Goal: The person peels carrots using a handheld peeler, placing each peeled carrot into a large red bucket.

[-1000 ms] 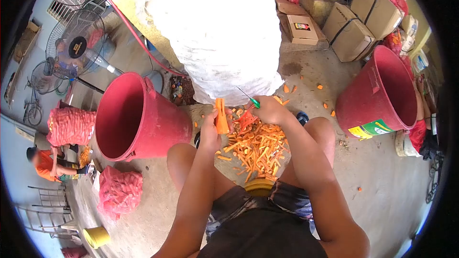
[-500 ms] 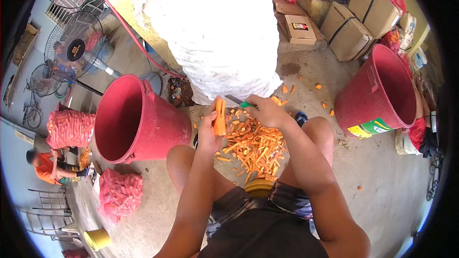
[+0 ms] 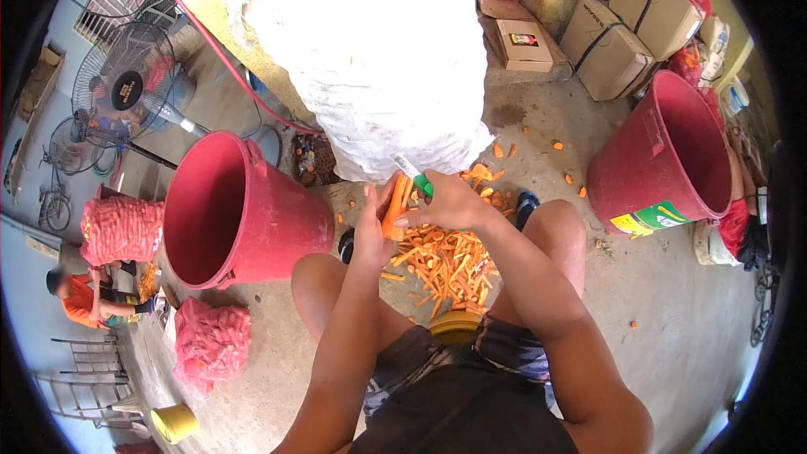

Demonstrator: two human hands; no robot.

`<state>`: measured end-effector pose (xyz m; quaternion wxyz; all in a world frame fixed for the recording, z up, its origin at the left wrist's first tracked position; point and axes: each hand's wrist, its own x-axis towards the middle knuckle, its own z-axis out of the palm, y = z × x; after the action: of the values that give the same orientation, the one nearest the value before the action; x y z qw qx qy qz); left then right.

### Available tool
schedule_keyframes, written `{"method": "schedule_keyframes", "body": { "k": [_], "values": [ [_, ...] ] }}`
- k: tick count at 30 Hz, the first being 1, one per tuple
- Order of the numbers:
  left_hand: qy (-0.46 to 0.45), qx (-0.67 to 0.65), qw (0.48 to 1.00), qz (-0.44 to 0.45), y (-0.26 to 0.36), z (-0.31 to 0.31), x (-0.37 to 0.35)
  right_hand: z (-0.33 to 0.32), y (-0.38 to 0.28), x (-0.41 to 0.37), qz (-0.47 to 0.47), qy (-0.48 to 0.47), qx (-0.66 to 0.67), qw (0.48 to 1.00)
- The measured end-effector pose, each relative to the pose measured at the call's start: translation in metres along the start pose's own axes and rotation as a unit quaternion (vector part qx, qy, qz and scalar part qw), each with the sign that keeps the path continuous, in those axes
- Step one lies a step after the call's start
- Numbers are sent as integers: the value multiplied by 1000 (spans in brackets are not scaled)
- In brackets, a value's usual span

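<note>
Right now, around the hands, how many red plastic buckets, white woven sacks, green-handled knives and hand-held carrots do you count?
red plastic buckets: 2
white woven sack: 1
green-handled knife, in the right hand: 1
orange carrot, in the left hand: 1
Total: 5

I see white sack (image 3: pixel 378 59) walling off space just beyond both grips. Red bucket (image 3: pixel 252 219) crowds left of left grip (image 3: pixel 367 237). Peel heap (image 3: pixel 450 265) beneath. Knees (image 3: pixel 319 277) hem near side. Right of right grip (image 3: pixel 447 200), open floor (image 3: pixel 538 118) until second bucket (image 3: pixel 664 160).
</note>
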<state>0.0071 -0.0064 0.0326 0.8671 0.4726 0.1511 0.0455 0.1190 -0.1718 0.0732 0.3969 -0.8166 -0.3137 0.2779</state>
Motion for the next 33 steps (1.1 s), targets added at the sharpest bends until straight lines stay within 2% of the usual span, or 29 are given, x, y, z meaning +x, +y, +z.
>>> {"method": "schedule_keyframes", "body": {
  "k": [5, 8, 10, 11, 13, 14, 16, 20, 22, 23, 25, 26, 28, 32, 33],
  "values": [
    [-3, -34, 999, -11, 5, 1, -4, 16, 8, 4, -9, 10, -37, 999],
    [47, -57, 996, -41, 2, -2, -4, 22, 9, 4, -10, -11, -40, 999],
    [84, -138, 985, -61, -2, -5, -3, 25, 5, 1, -71, 1, -18, 997],
    [84, -138, 985, -61, -3, -11, -1, 25, 2, 2, -71, 1, -18, 997],
    [1, -197, 978, -63, 1, -18, -1, 23, -3, 4, -22, -84, -49, 995],
    [1, -197, 978, -63, -2, -18, 0, 27, -2, 5, -22, -84, -49, 995],
    [87, -219, 970, -65, 12, 5, -5, 38, 4, 5, -47, -52, -4, 998],
    [106, -244, 961, -70, 18, 9, -6, 39, 4, 5, -12, -63, -52, 997],
    [11, -179, 982, -62, 15, -6, -6, 37, -1, -5, -74, -35, -135, 987],
    [10, -178, 982, -61, 15, -14, -4, 38, 1, -5, -74, -34, -135, 988],
    [-220, -258, 938, -79, 17, -24, -3, 40, 4, -4, -96, -22, -133, 986],
    [-219, -257, 938, -78, 13, -25, -2, 41, 5, -4, -97, -22, -133, 986],
    [3, -220, 973, -73, 13, -13, -1, 40, -1, -9, -66, -40, -150, 986],
    [-62, -263, 959, -86, 21, -14, -1, 38, -18, -16, -46, -53, -189, 979],
    [37, -232, 968, -85, 31, 11, -6, 33, -20, -16, -51, -66, -176, 981]
  ]
}}
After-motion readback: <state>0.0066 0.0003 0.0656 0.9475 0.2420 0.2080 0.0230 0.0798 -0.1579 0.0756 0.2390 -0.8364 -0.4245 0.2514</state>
